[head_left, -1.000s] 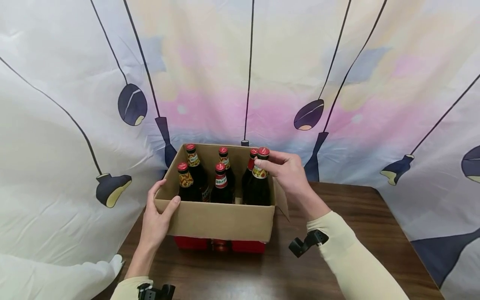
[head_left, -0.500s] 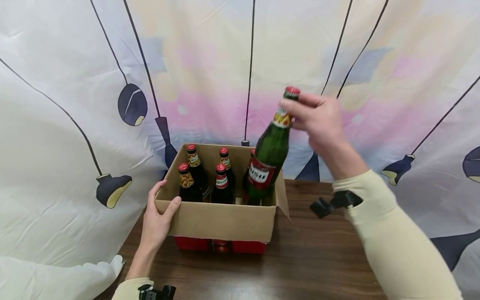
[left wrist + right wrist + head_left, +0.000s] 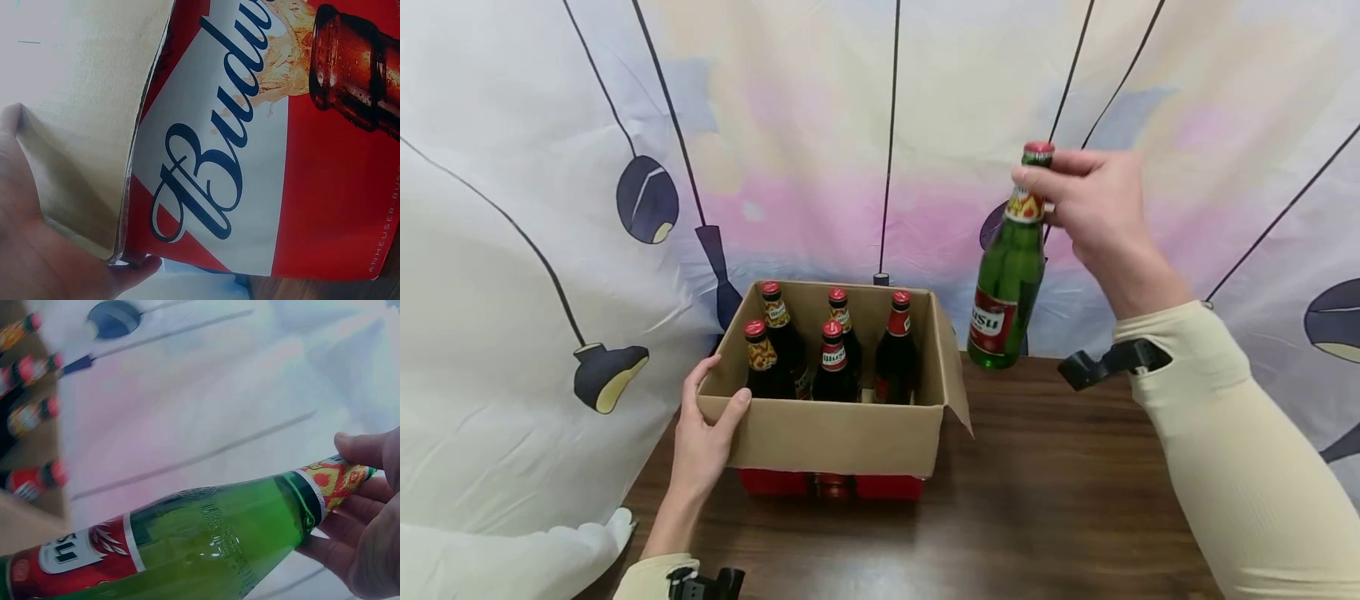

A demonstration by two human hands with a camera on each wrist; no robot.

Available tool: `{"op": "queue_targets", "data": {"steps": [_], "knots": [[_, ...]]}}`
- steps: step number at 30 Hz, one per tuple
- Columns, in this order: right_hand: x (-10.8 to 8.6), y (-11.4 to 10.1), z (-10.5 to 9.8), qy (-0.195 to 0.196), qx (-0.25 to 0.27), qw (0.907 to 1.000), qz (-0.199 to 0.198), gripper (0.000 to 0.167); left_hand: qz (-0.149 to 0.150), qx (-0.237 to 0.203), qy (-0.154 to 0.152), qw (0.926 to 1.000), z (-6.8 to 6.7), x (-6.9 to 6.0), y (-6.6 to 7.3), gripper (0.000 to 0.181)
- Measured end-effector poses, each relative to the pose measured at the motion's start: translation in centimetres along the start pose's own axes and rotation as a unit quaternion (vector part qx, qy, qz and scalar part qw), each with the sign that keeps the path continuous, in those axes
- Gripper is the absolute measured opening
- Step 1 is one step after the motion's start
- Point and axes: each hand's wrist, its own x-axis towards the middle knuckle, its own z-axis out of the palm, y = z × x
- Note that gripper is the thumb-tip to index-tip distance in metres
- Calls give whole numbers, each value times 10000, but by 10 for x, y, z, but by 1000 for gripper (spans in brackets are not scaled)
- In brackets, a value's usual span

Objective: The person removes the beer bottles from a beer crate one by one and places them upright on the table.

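Note:
My right hand (image 3: 1101, 200) grips a green glass beer bottle (image 3: 1011, 275) by its neck, holding it in the air to the right of the cardboard box (image 3: 835, 437). The bottle leans slightly and has a red cap and a red label. In the right wrist view the thumb and fingers wrap the neck of the same bottle (image 3: 219, 531). My left hand (image 3: 703, 429) holds the box's left front corner, thumb on the front flap and fingers on the left side. Inside the box several capped bottles (image 3: 897, 354) stand upright, their lower parts hidden.
The box stands on a dark wooden table (image 3: 1045, 467); its red printed lower side (image 3: 337, 206) shows in the left wrist view. A side flap (image 3: 955, 371) sticks out on the right. Behind hangs a patterned cloth (image 3: 805, 150), close to the table's back edge.
My right hand has pulled the bottle up out of the box's right front corner and carried it to the right, above the table. The left hand stays on the box.

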Motion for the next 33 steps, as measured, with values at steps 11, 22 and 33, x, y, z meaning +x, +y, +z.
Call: {"op": "queue_targets", "data": {"steps": [11, 22, 33], "knots": [[-11, 118, -4, -21, -1505, 9871, 539, 52, -6, 82, -73, 9999, 0, -4, -3, 74], [-20, 181, 17, -159, -1679, 9810, 964, 50, 34, 296, -57, 9995, -3, -8, -3, 71], [-26, 212, 29, -39, -2350, 9664, 1043, 50, 19, 179, -88, 9998, -3, -8, -4, 72]]}}
